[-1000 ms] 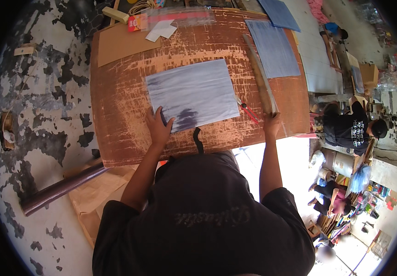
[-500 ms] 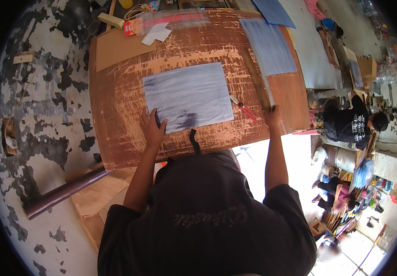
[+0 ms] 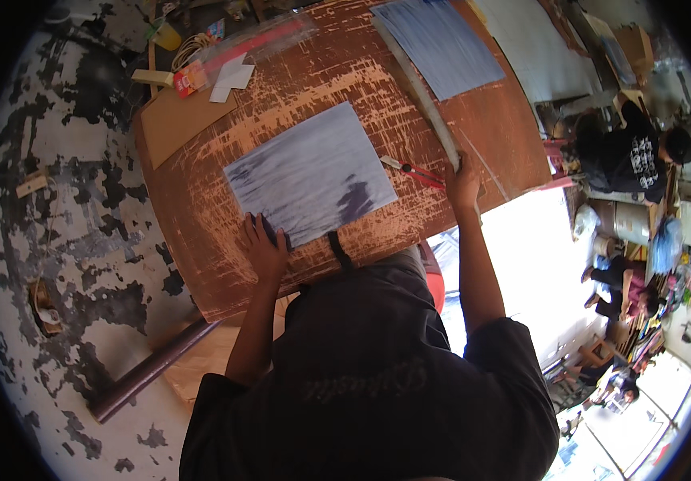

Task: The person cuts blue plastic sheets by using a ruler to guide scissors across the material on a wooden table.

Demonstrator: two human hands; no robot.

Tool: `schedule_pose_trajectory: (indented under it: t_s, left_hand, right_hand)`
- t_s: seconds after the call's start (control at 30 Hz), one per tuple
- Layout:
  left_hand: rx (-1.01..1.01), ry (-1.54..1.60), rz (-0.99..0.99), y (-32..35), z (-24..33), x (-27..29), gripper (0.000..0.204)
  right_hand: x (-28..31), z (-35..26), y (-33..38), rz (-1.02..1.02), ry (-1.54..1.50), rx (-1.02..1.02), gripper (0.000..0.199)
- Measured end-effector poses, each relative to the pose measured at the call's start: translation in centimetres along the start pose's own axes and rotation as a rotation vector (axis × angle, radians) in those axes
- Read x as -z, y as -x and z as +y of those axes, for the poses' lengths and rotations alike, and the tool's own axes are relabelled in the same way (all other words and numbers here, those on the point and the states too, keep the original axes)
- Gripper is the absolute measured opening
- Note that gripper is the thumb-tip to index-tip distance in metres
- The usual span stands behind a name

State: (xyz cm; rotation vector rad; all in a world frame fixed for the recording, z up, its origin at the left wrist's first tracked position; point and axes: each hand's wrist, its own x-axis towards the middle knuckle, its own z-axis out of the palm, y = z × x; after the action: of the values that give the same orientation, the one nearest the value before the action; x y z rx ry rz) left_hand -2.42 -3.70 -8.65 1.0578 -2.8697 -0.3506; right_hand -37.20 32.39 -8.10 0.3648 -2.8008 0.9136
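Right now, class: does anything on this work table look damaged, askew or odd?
Yes: the brown table top is badly scraped, with pale patches throughout. The grey-blue sheet under the left hand lies skewed to the table's edges.

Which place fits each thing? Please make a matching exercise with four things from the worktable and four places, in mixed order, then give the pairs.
Things
1. grey-blue sheet
2. red-handled cutter
3. long pale ruler
4. brown cardboard piece

Places
A. its near end under the right hand
B. at the far left corner of the table
C. its near edge under the left hand
D. between the sheet and the right hand

Pairs: 1-C, 2-D, 3-A, 4-B
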Motion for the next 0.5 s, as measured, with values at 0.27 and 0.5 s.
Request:
schedule_pose_trajectory:
  t_s: [0.27,0.5]
  left_hand:
    - [-0.212,0.143,0.035,-5.0,3.8,-0.9,0.071]
    - [-0.262,0.132,-0.003,-5.3,3.7,-2.0,0.078]
  right_hand:
    - [-2.6,1.6,-1.2,-0.149,-0.204,0.025,0.037]
    - [-1.3,1.3,-2.1,0.087,0.104,0.004,0.030]
